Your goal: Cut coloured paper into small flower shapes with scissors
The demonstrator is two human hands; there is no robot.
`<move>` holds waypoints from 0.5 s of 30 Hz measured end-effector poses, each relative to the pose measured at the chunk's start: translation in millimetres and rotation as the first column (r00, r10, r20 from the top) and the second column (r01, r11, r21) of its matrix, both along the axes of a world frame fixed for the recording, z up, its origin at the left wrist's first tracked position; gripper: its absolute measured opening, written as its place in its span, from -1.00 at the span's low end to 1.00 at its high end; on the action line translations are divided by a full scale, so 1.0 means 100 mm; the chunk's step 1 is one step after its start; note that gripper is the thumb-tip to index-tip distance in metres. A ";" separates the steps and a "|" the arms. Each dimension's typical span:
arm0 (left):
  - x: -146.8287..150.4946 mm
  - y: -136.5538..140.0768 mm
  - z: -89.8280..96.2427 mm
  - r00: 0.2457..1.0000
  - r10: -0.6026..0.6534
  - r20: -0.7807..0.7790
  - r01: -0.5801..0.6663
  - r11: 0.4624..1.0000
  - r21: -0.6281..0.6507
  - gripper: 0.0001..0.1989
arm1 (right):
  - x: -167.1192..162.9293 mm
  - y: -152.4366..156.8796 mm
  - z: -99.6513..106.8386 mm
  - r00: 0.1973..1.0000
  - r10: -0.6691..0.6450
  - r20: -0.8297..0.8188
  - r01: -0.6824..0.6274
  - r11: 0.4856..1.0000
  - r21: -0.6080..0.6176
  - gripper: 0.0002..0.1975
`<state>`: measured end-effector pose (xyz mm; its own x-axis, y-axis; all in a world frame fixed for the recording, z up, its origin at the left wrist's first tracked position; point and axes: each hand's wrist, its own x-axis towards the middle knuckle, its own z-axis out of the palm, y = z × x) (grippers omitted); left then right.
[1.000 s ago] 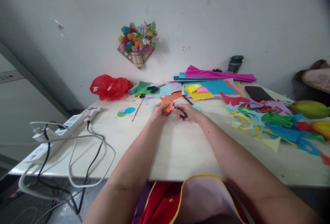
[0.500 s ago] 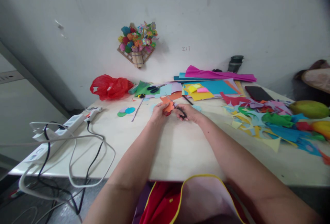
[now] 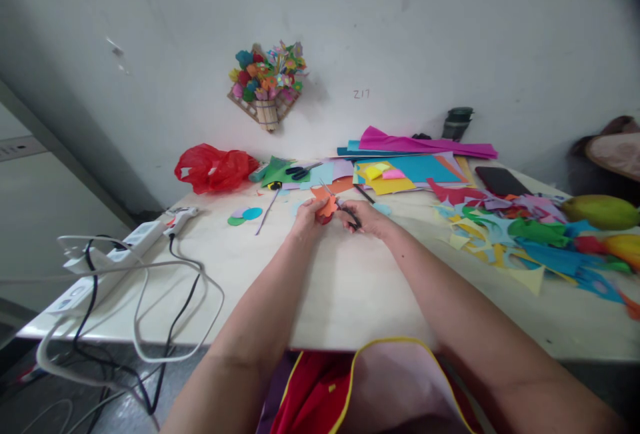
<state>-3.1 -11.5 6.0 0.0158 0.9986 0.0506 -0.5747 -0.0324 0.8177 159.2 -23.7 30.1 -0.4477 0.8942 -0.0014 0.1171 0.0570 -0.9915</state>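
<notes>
Near the middle of the table, my left hand (image 3: 310, 216) pinches a small orange paper cutout (image 3: 328, 207) with a scalloped, flower-like edge. Something red shows just under the cutout. My right hand (image 3: 364, 217) is closed round the dark handles of a pair of scissors (image 3: 355, 219). Their blades point up and to the left, right beside the cutout; whether they touch the paper I cannot tell. Behind the hands lies a larger orange sheet (image 3: 342, 185). Paper circles (image 3: 253, 214) in blue, green and lilac rest to the left.
Paper scraps (image 3: 540, 231) and a dark phone (image 3: 501, 181) are on the right. Coloured sheets (image 3: 425, 169), a second pair of scissors (image 3: 299, 172) and a red plastic bag (image 3: 215, 167) lie along the back. A power strip (image 3: 113, 264) with loose cables and a glue gun (image 3: 180, 219) occupy the left.
</notes>
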 end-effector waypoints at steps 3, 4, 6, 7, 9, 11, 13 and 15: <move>-0.01 0.01 0.00 1.000 -0.001 -0.003 0.001 1.000 0.005 -0.75 | 0.00 0.01 -0.01 1.000 0.011 -0.011 -0.011 1.000 0.010 -0.77; -0.01 0.01 0.00 1.000 -0.003 -0.004 0.003 1.000 0.003 -0.76 | 0.01 0.02 -0.02 1.000 0.014 -0.017 -0.014 1.000 0.017 -0.76; -0.02 0.01 0.00 1.000 -0.002 -0.009 0.002 1.000 -0.001 -0.77 | 0.01 0.04 -0.05 1.000 0.019 -0.025 -0.019 0.999 0.028 -0.75; -0.02 0.02 0.00 1.000 0.001 -0.011 -0.001 1.000 -0.001 -0.77 | 0.01 0.05 -0.06 0.999 0.021 -0.029 -0.020 0.999 0.031 -0.75; -0.02 0.02 0.00 1.000 0.011 -0.018 -0.011 1.000 0.004 -0.77 | 0.01 0.09 -0.10 0.999 0.022 -0.036 -0.021 0.999 0.031 -0.76; -0.03 0.01 0.00 1.000 0.019 -0.023 -0.018 1.000 0.005 -0.77 | 0.01 0.12 -0.12 0.999 0.029 -0.042 -0.028 0.999 0.032 -0.76; -0.02 0.00 0.01 0.999 0.035 -0.021 -0.035 0.999 -0.004 -0.77 | 0.02 0.13 -0.13 0.998 0.032 -0.045 -0.030 0.999 0.041 -0.74; -0.02 -0.02 0.02 0.998 0.056 -0.024 -0.056 0.998 -0.012 -0.77 | 0.04 0.13 -0.11 0.999 0.001 -0.041 0.001 0.999 0.050 -0.72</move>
<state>-4.7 -13.3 8.2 -0.0389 0.9985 0.0381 -0.5529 -0.0533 0.8316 163.1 -10.9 18.7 -0.4461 0.8929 0.0621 0.0764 0.1071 -0.9913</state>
